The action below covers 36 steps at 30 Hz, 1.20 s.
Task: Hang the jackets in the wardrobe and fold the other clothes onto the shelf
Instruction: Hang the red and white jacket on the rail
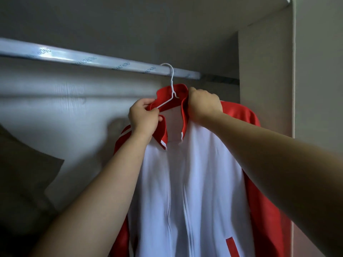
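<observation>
A white jacket (185, 182) with red sleeves and a red collar hangs on a thin white wire hanger (171, 78). The hanger's hook sits over the metal wardrobe rail (92, 60), near the rail's right end. My left hand (143, 117) pinches the left side of the red collar. On the right side of the collar, my right hand (204, 102) is closed on the fabric. The jacket's zip is done up and its front faces me.
The wardrobe's side panel (265, 80) stands just right of the jacket. A pale back wall (65, 108) lies behind the rail. A dark brown shape (22, 173) sits at the lower left.
</observation>
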{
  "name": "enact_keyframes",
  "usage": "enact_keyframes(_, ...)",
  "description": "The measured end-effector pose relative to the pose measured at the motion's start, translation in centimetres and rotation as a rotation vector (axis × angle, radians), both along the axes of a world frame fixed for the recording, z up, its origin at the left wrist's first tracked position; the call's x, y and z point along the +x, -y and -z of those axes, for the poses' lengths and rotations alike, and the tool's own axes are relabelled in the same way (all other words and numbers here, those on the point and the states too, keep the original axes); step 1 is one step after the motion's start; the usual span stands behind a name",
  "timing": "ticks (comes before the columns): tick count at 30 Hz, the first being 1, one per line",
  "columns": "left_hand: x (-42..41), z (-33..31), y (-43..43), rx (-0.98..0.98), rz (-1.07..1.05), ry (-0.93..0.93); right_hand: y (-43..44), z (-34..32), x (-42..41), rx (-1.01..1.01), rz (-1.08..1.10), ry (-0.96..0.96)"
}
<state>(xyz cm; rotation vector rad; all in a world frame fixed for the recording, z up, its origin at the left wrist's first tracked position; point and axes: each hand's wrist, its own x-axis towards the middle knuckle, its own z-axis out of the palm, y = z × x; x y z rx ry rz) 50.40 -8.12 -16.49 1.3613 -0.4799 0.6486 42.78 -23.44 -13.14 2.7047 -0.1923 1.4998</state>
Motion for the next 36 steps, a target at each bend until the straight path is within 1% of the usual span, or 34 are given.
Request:
enact_keyframes(3,0.1,1.3,-0.1,0.053,-0.021,0.01,0.1,1.3,0.1,-0.01,-0.005,-0.002)
enact_keyframes(5,-0.1,1.8,-0.3,0.077,-0.038,0.044,0.2,2.0,-0.1,-0.024,-0.002,0.032)
enact_keyframes(8,-0.5,2.3,-0.6,0.083,-0.077,0.089,0.2,3.3,-0.5,-0.064,0.045,0.128)
enact_keyframes(10,-0.5,3.0,-0.6,0.096,-0.108,0.108,-0.1,4.6,-0.8,-0.065,0.039,0.212)
enact_keyframes(14,-0.6,4.7,-1.1,0.098,-0.154,0.119,-1.3,7.8,-1.8,0.028,0.027,0.347)
enact_keyframes(17,-0.6,6.0,-1.5,0.061,-0.189,0.084,-2.2,11.2,-2.1,0.101,-0.023,0.399)
enact_keyframes(19,-0.6,7.2,-1.9,0.008,-0.157,0.031,-2.3,14.0,-2.1,0.16,-0.099,0.34)
enact_keyframes(21,-0.2,9.0,-2.3,-0.048,-0.146,-0.012,-2.5,17.0,-2.2,0.21,-0.203,0.213)
enact_keyframes(25,0.8,14.1,-3.3,-0.023,-0.205,-0.138,-3.4,23.3,-2.8,0.324,-0.337,-0.003)
enact_keyframes(29,1.8,21.3,-3.3,0.143,-0.218,-0.286,-4.9,29.0,-3.0,0.388,-0.332,-0.207)
enact_keyframes(33,1.6,29.3,-3.7,0.296,-0.152,-0.421,-6.2,34.2,-3.5,0.499,-0.333,-0.373)
enact_keyframes(36,0.7,35.4,-4.3,0.371,-0.105,-0.559,-6.8,38.2,-4.2,0.61,-0.314,-0.527)
